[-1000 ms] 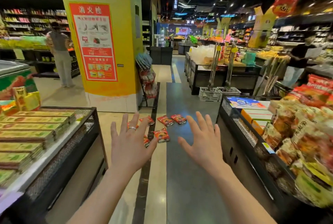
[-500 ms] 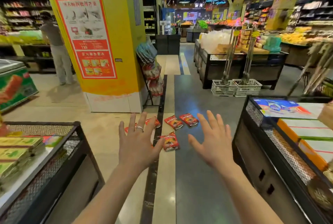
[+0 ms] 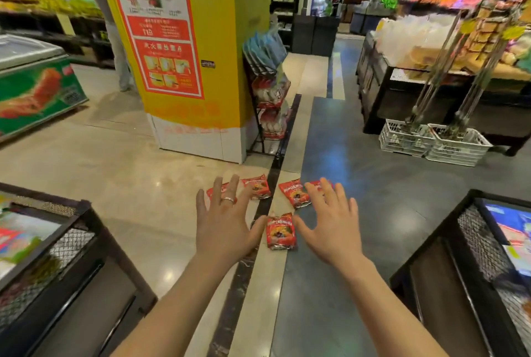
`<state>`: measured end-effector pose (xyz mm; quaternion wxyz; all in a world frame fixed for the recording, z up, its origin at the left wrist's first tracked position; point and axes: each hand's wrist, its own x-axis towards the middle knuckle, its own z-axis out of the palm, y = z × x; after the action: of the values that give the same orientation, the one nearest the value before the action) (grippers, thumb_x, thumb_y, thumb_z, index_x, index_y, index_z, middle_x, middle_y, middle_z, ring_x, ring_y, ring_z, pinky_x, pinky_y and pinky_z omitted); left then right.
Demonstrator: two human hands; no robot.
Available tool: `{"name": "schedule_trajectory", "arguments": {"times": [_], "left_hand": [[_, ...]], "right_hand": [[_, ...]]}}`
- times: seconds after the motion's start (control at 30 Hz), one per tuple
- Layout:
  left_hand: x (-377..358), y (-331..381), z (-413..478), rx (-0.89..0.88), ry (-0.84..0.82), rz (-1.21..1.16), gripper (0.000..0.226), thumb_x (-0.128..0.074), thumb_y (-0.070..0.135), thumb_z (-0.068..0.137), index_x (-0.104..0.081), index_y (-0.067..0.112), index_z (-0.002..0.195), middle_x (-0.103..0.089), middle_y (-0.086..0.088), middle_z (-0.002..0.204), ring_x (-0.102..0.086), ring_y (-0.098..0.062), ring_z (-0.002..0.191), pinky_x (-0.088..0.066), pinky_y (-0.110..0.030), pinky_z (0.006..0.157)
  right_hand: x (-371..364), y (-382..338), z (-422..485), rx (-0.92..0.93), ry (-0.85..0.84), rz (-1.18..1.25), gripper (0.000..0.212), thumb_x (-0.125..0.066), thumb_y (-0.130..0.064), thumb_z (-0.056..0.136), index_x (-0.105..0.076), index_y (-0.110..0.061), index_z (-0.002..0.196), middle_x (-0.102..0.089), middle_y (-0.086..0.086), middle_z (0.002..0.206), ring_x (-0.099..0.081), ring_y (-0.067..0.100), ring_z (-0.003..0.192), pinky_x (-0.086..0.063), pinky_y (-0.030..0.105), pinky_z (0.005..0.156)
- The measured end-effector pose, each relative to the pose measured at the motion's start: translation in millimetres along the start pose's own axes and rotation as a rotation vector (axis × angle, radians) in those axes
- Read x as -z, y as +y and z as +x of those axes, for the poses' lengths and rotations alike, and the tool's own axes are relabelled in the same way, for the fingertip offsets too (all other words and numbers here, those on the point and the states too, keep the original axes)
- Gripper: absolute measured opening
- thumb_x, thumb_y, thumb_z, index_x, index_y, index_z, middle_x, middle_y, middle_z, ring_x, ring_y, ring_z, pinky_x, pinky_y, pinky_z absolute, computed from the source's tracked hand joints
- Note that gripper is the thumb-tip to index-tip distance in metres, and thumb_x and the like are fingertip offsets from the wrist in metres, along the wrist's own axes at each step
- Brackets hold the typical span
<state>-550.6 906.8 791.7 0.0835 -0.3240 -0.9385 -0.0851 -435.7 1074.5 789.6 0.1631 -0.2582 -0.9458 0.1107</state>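
Note:
Several red snack packets lie scattered on the shop floor ahead of me. The nearest packet (image 3: 281, 230) lies between my two hands, on the pale floor strip. Two more packets (image 3: 256, 185) (image 3: 294, 192) lie just beyond it, and others are partly hidden behind my fingers. My left hand (image 3: 225, 220), with a ring on one finger, is stretched forward with spread, straight fingers and holds nothing. My right hand (image 3: 330, 223) is held out the same way, empty, above the dark floor.
A black mesh display bin (image 3: 66, 256) stands close on my left and another (image 3: 471, 264) on my right. A yellow pillar (image 3: 201, 40) with a wire rack (image 3: 270, 103) rises ahead. White crates (image 3: 434, 142) sit at the right, a freezer (image 3: 34, 80) at the left.
I have moved forward along the aisle. The packets and the pillar are nearer and the two bins have slid back beside me. Both hands stay spread and empty.

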Motion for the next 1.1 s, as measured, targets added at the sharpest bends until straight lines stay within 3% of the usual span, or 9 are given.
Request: {"name": "schedule_trajectory", "arguments": {"times": [0.13, 0.33, 0.57, 0.7, 0.8, 1.0, 1.1], "left_hand": [[-61, -18, 75, 0.026, -0.013, -0.043, 0.081, -0.021, 0.073, 0.085, -0.040, 0.031, 0.152, -0.030, -0.005, 0.163, -0.020, -0.035, 0.152, -0.010, -0.063, 0.118], [-145, -40, 194, 0.111, -0.186, -0.091, 0.094, -0.001, 0.076, 0.078, -0.025, 0.033, 0.157, -0.016, -0.004, 0.167, -0.005, -0.031, 0.155, -0.002, -0.060, 0.120], [-228, -51, 304, 0.185, -0.353, -0.083, 0.098, 0.004, 0.078, 0.074, -0.024, 0.034, 0.157, -0.014, -0.002, 0.168, -0.006, -0.030, 0.155, -0.005, -0.059, 0.121], [-304, -55, 349, 0.265, -0.432, -0.063, 0.082, -0.016, 0.075, 0.087, -0.030, 0.032, 0.156, -0.027, -0.004, 0.164, -0.018, -0.033, 0.153, -0.015, -0.065, 0.118], [-365, -53, 386, 0.347, -0.519, -0.029, 0.081, -0.021, 0.076, 0.089, -0.029, 0.031, 0.156, -0.025, -0.004, 0.165, -0.018, -0.034, 0.153, -0.014, -0.064, 0.119], [-503, -48, 462, 0.545, -0.614, -0.032, 0.087, -0.007, 0.078, 0.083, -0.019, 0.036, 0.158, -0.012, 0.001, 0.168, -0.009, -0.030, 0.155, -0.010, -0.061, 0.121], [-580, -53, 488, 0.617, -0.667, -0.028, 0.086, -0.013, 0.076, 0.082, -0.017, 0.035, 0.158, -0.011, -0.001, 0.168, -0.007, -0.030, 0.155, -0.013, -0.059, 0.121]], "right_hand": [[-53, 20, 78, -0.008, -0.121, -0.027, 0.081, -0.028, -0.070, 0.082, -0.022, -0.036, 0.155, -0.016, 0.002, 0.165, -0.005, 0.029, 0.153, -0.007, 0.053, 0.120], [-137, 46, 205, -0.040, -0.310, -0.052, 0.074, -0.043, -0.063, 0.094, -0.015, -0.034, 0.157, -0.004, -0.001, 0.167, 0.002, 0.026, 0.153, -0.005, 0.051, 0.121], [-229, 90, 316, -0.093, -0.436, -0.018, 0.074, -0.044, -0.062, 0.092, -0.021, -0.032, 0.156, -0.014, 0.002, 0.166, -0.007, 0.030, 0.153, -0.014, 0.054, 0.119], [-301, 127, 371, -0.151, -0.543, 0.048, 0.076, -0.050, -0.061, 0.093, -0.020, -0.033, 0.156, -0.012, 0.000, 0.166, -0.007, 0.030, 0.153, -0.014, 0.053, 0.120], [-368, 161, 412, -0.154, -0.635, 0.083, 0.077, -0.051, -0.061, 0.092, -0.020, -0.031, 0.156, -0.013, 0.002, 0.166, -0.010, 0.031, 0.152, -0.018, 0.054, 0.118], [-517, 228, 486, -0.128, -0.802, 0.093, 0.081, -0.050, -0.061, 0.090, -0.014, -0.032, 0.157, -0.015, 0.005, 0.165, -0.015, 0.034, 0.150, -0.025, 0.055, 0.116], [-591, 262, 506, -0.138, -0.830, 0.078, 0.081, -0.051, -0.064, 0.088, -0.016, -0.033, 0.155, -0.016, 0.002, 0.164, -0.017, 0.032, 0.149, -0.026, 0.056, 0.115]]}}
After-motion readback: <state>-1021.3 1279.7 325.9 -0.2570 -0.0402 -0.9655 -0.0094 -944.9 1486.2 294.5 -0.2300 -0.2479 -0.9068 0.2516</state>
